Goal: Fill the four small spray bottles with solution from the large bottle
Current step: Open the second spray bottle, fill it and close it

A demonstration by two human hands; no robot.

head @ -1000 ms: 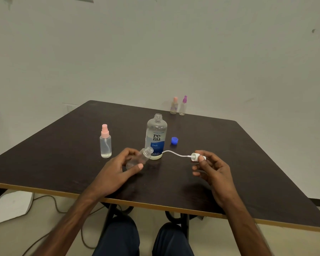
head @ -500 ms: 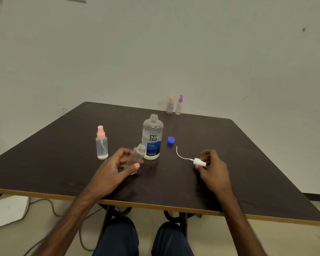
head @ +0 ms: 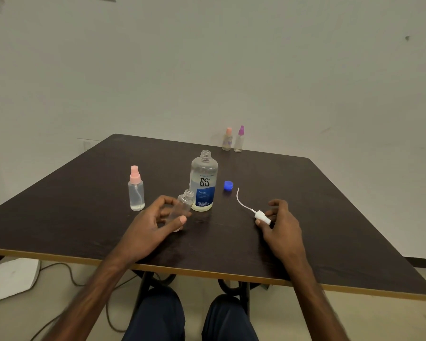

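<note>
Near the front edge of the dark desk (head: 335,232), the left grip (head: 150,227) curls round the tilted, uncapped small clear plastic bottle (head: 183,205) beside the large open solution bottle (head: 203,183). The right grip (head: 280,227), well apart, pinches the white spray cap (head: 262,216).

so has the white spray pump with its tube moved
Yes, the white spray pump swung its tube right, from the large clear bottle toward the small blue cap.

Base of open small bottle (head: 184,204) hidden by left hand (head: 145,232); rear of spray head (head: 262,217) by right hand (head: 280,232). Fill of peach-capped far bottle (head: 227,142), purple-capped far bottle (head: 239,142) untellable: too small.
</note>
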